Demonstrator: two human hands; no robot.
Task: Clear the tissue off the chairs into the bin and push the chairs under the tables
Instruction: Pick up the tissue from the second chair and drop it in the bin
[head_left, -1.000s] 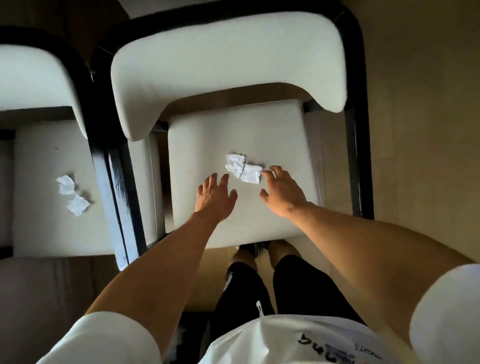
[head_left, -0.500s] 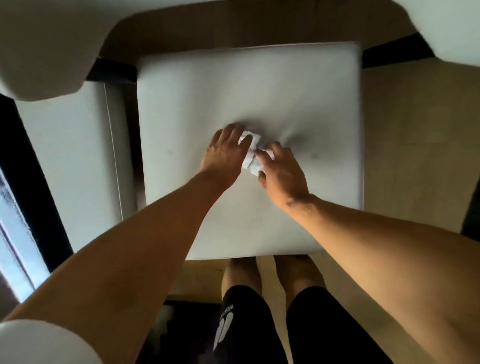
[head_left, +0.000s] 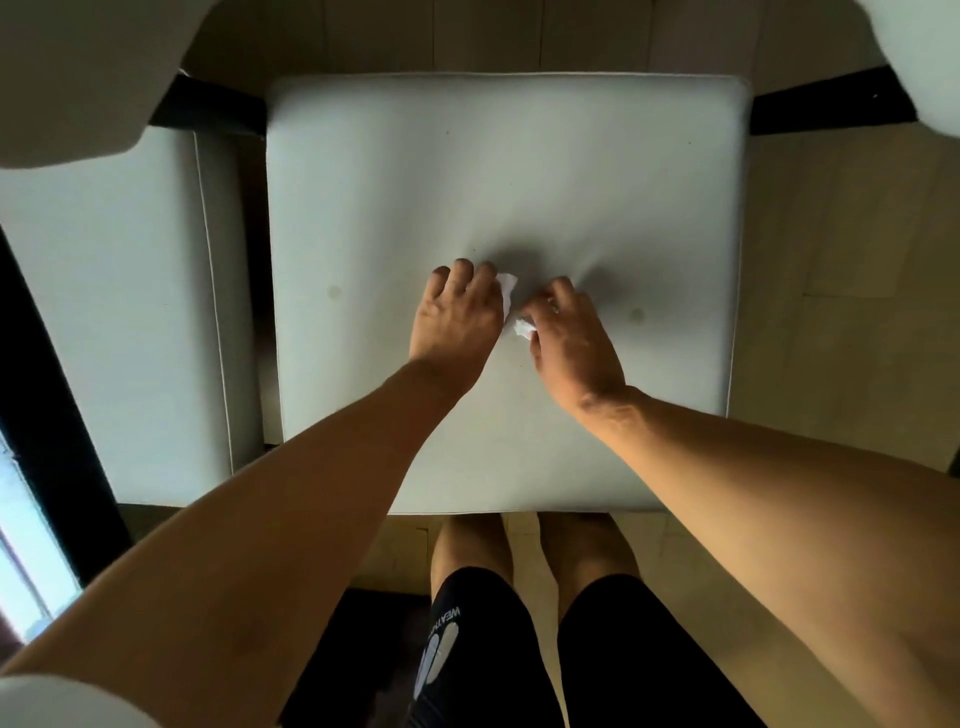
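Head view shows my left hand (head_left: 457, 317) and my right hand (head_left: 569, 338) curled together, pinching the crumpled tissue (head_left: 511, 306) between them near the middle of the chair seat (head_left: 597, 171), its long axis running away from me, both hands equally near.

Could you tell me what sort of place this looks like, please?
Probably a dining area or café: two matching white cushioned chairs with black frames stand side by side on a wooden floor, with tissue between the hands.
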